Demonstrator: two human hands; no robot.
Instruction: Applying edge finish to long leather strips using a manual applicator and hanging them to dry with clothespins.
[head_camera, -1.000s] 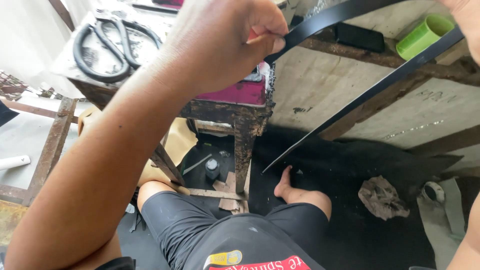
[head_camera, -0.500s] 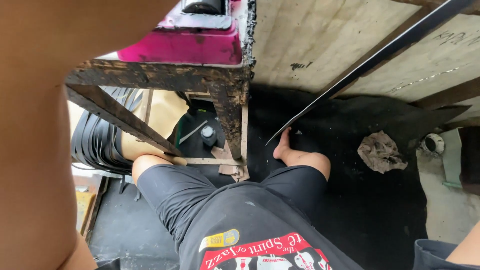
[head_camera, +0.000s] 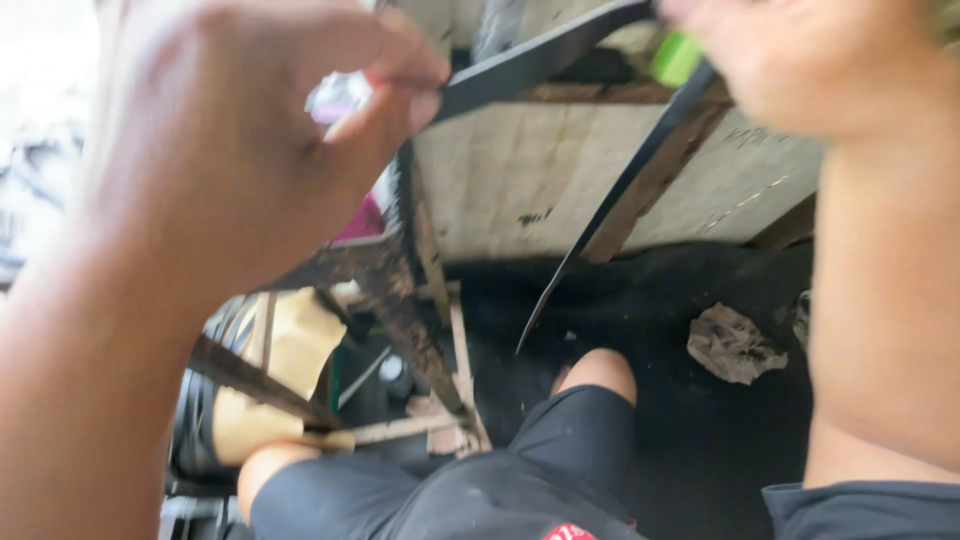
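Hands were both raised close to the camera, blurred. Left hand (head_camera: 250, 150) had thumb & forefinger pressed together, pinching one end of a long, flat black strip (head_camera: 530, 62) w/ a slightly glossy face; other fingers curled in. Right hand (head_camera: 790, 60), at top right, closed over the strip's far part; its fingertips were cut off by the frame edge, so exact grip couldn't be told. From the right hand a second run of the same black strip (head_camera: 620, 195) hung down diagonally, tapering to a point just above the person's bare knee (head_camera: 598, 372). Small bright-green cylindrical object (head_camera: 675, 58) sat just behind the strip, near the right hand. Rusty metal stand frame (head_camera: 405, 310) w/ a magenta top stood below the left hand. Crumpled grey-brown rag (head_camera: 732, 343) lay on the dark floor (head_camera: 700, 440), right of the knee. Person wore black shorts (head_camera: 560, 440).
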